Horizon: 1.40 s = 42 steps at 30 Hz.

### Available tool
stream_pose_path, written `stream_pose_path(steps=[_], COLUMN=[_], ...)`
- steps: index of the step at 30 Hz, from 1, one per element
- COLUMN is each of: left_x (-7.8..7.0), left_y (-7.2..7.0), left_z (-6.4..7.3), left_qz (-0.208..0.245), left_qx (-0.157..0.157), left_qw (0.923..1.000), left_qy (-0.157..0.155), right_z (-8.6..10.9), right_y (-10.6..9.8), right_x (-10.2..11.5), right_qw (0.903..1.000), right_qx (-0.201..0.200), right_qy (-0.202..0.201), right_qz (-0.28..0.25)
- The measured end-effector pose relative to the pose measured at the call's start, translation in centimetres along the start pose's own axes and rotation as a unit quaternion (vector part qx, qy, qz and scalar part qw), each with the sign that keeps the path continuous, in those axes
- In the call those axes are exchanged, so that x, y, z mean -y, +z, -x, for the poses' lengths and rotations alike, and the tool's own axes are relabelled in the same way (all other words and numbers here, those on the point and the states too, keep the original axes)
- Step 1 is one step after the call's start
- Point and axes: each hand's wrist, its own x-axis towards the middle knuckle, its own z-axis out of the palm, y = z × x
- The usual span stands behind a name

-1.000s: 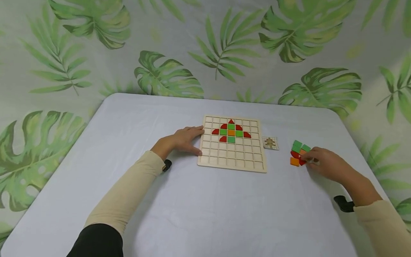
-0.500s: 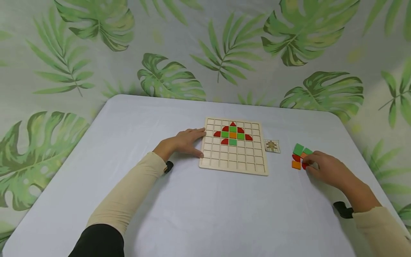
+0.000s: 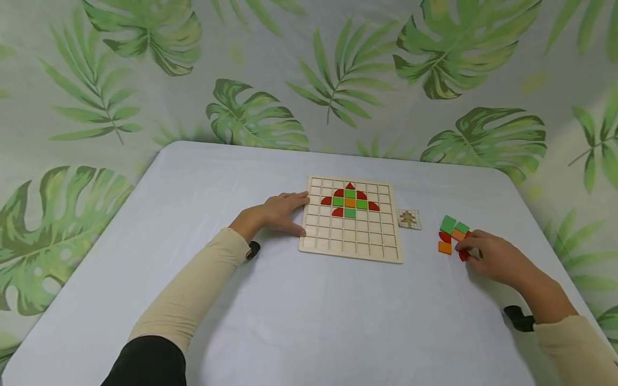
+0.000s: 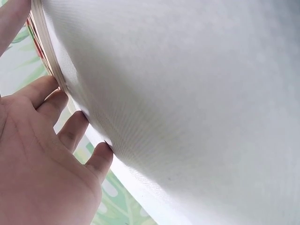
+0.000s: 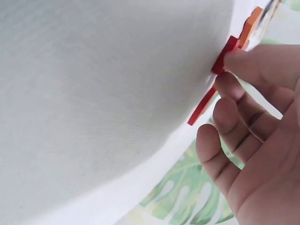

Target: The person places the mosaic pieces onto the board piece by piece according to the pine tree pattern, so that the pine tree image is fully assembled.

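My left hand (image 3: pixel 277 213) rests spread at the left edge of a square wooden grid board (image 3: pixel 347 238), thumb and fingertips touching its rim. On the board, red curved tiles (image 3: pixel 374 206), a red triangle (image 3: pixel 350 186), green squares (image 3: pixel 350 213) and an orange square (image 3: pixel 350 203) form a stepped shape. At the right, thumb and forefinger of my right hand (image 3: pixel 497 256) pinch a red tile (image 5: pixel 225 55) at the edge of a loose tile cluster. Its outline is partly hidden by the fingers. Beside it lie an orange tile (image 3: pixel 444 247) and a green tile (image 3: pixel 448 224).
A small pattern card (image 3: pixel 409 219) with a brown tree-like figure lies between the board and the loose tiles. Another red tile (image 5: pixel 202 107) shows beyond the right fingers. The white-covered table (image 3: pixel 309 321) meets a leaf-print cloth (image 3: pixel 256 115) behind.
The head view has shifted slightly. My right hand has drawn a red tile a little to the right, apart from the orange one. The left hand stays at the board.
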Motion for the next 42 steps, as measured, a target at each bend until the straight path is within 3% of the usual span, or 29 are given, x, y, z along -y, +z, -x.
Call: stream_pose_path(steps=[7,9,13,16,31,37,42], left_x=[-0.2,-0.2,-0.1,0.0,-0.2,-0.2,-0.2], left_y=[-0.1,-0.1,-0.1,-0.1,-0.2,-0.3,-0.2], left_z=[0.1,0.1,0.1,0.1,0.1,0.1,0.2], left_qz=[0.000,0.002,0.006,0.005,0.001,-0.003,-0.001], left_qx=[0.004,0.005,0.002,-0.001,0.005,0.004,0.004], left_qw=[1.0000,1.0000,1.0000,1.0000,1.0000,1.0000,1.0000], left_qy=[-0.003,-0.002,0.001,0.001,0.000,0.000,0.000], right_z=[0.0,0.3,0.8,0.9,1.0,1.1,1.5], right_y=[-0.2,-0.3,-0.5,-0.5,-0.1,0.2,0.4], right_x=[-0.3,-0.5,-0.8,-0.9,-0.8,-0.8,-0.9], right_qw=[0.9961,0.9967,0.9992,0.9990,0.9963,0.9977,0.9988], right_qx=[0.039,0.030,0.007,0.020,0.065,0.040,-0.030], right_qy=[0.079,0.075,0.026,0.009,0.034,0.030,0.005], right_qz=[-0.001,-0.007,-0.030,-0.038,-0.046,-0.045,-0.039])
